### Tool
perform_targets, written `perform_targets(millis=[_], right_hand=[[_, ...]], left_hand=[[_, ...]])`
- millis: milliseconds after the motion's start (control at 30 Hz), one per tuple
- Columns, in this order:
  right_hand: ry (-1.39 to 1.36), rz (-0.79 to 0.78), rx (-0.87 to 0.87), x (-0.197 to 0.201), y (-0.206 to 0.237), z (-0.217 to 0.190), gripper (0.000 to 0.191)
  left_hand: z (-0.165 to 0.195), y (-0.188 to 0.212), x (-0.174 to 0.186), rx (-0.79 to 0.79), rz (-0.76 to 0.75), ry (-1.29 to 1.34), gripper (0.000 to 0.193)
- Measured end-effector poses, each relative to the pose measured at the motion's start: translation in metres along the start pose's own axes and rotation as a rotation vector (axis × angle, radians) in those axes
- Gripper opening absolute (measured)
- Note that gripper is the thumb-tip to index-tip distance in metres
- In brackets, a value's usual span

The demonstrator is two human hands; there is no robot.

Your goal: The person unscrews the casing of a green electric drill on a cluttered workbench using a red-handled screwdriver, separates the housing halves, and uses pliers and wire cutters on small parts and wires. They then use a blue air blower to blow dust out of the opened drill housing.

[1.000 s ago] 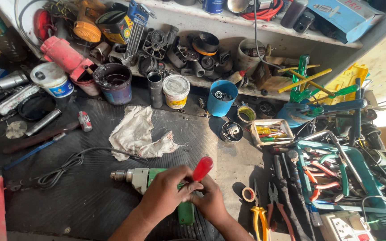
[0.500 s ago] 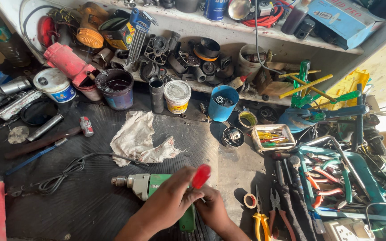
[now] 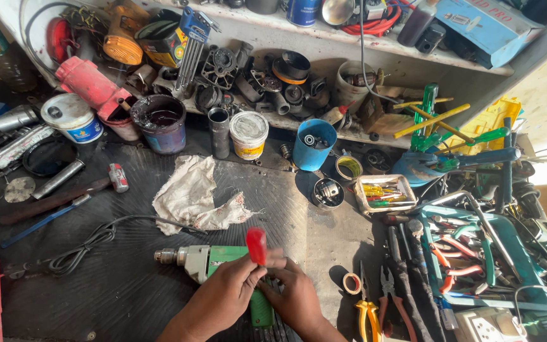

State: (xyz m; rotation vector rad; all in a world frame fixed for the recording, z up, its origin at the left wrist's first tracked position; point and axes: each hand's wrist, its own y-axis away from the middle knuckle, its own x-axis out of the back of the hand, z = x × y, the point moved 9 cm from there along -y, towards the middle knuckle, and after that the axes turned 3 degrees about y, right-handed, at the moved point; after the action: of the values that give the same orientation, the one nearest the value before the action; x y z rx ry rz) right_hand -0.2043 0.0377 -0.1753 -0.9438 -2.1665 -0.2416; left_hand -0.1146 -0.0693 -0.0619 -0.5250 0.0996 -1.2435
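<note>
At the bottom centre of the frame, the person's two bare hands meet over a green electric drill (image 3: 213, 259) that lies on its side on the dark ribbed mat (image 3: 128, 291) covering the table. The drill's metal chuck points toward the left of the frame, and its green body runs under the hands to a handle that shows below them.

The left hand (image 3: 223, 297) comes in from the lower left; its grip is closed around a screwdriver with a red handle (image 3: 256, 246), which stands nearly upright with the handle topmost and the shaft hidden between the fingers. The right hand (image 3: 295, 294) lies just beside it, its fingers curled and resting on the drill's body next to the screwdriver; whether it actually clamps anything cannot be told, since the fingertips are hidden.

A black cord (image 3: 90, 244) curls across the mat to the left of the drill. Above the drill, a crumpled white rag (image 3: 194, 196) lies near the middle of the frame. Further up stand a blue cup (image 3: 313, 145), a white tub (image 3: 249, 134) and a dark bucket (image 3: 159, 123), well apart from the hands. To the right of the hands, a small roll of tape (image 3: 351, 283) and yellow-handled pliers (image 3: 368, 313) lie near the bottom edge, and a heap of pliers and cutters (image 3: 476, 253) fills the lower right. A hammer (image 3: 58, 199) lies at the left.
</note>
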Motion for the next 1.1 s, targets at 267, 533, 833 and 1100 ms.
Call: perform_targets(millis=[267,533,833,1100], right_hand=[[-0.078,0.065,0.1,0.003,-0.005,0.003,0.014],[0.198,0.163,0.171,0.01,-0.089,0.03,0.019],[0.242,0.194,0.22,0.002,-0.085,0.024,0.021],[0.004,0.214,0.094,0.032,-0.049,0.007,0.014]], left_hand=[[-0.03,0.039,0.043,-0.022,0.383,-0.227,0.016],[-0.084,0.112,0.021,0.153,0.269,0.089,0.014],[-0.073,0.143,0.0,0.057,0.222,0.093,0.015],[-0.056,0.131,-0.005,0.076,0.126,-0.011,0.018]])
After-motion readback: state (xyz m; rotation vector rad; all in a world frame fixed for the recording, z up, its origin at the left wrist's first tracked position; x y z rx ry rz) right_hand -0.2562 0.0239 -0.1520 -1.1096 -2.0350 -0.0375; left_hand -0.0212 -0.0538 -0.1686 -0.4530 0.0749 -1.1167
